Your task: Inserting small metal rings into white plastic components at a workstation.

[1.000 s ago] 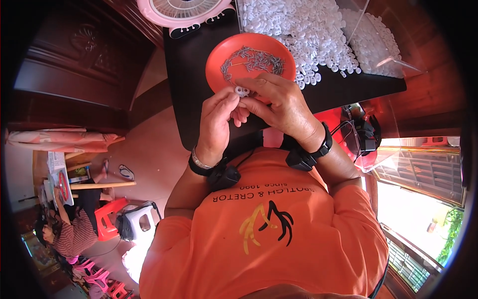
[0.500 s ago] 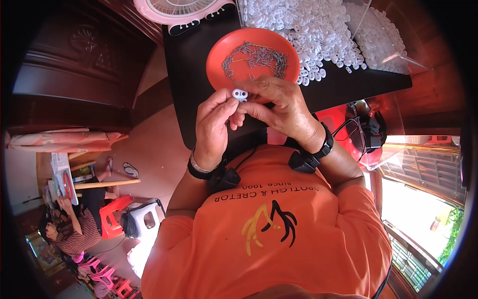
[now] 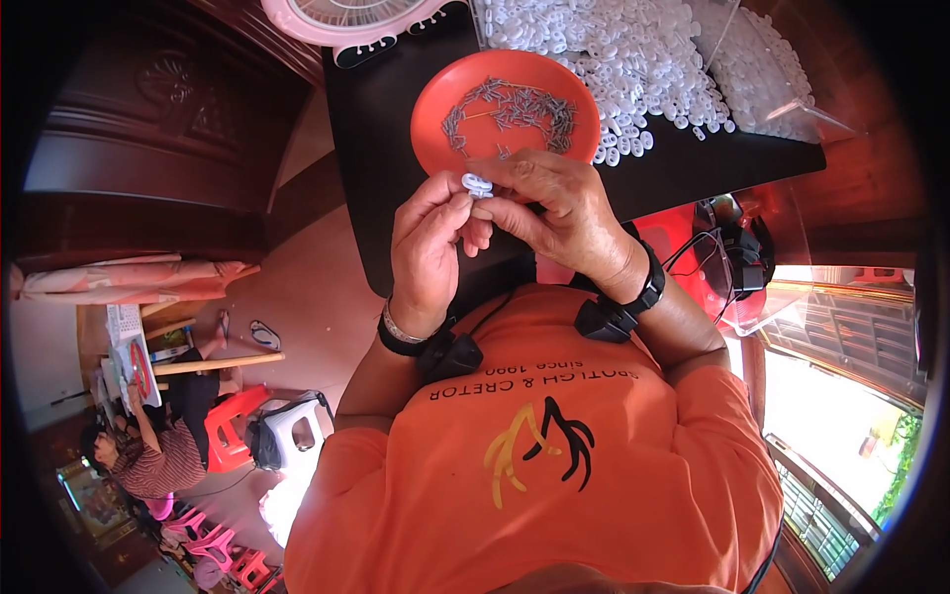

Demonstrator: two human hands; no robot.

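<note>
Standing by the table (image 3: 366,188), clock read from the person's seat with the small white piece (image 3: 476,185) at centre. The piece sits at the meeting of both hands, just short of the near rim of the orange bowl (image 3: 432,109). Left hand (image 3: 426,243): thumb and forefinger drawn in tight on its edge, other fingers curled loosely below. Right hand (image 3: 569,218): thumb and fingertips come together at its four-o'clock side; whether they grip the piece or something smaller, cannot tell.

Handling, my judgement: left pinch best kept on the edge, holes uncovered, piece turned face-up so both thumbs can be watched. Right fingertips should press square, lightly; a slanting push could flip it out. Shifting toward twelve, over the bowl, would catch a drop.

Count: one piece in hand. One bowl, at twelve to one; its grey pins (image 3: 524,109) too many and tangled to number. One heap of white pieces (image 3: 633,59), between one and two, past counting. One clear bag (image 3: 762,79) of more, at two. One pink fan (image 3: 346,12), at eleven. One other person (image 3: 163,460), far off at eight.
</note>
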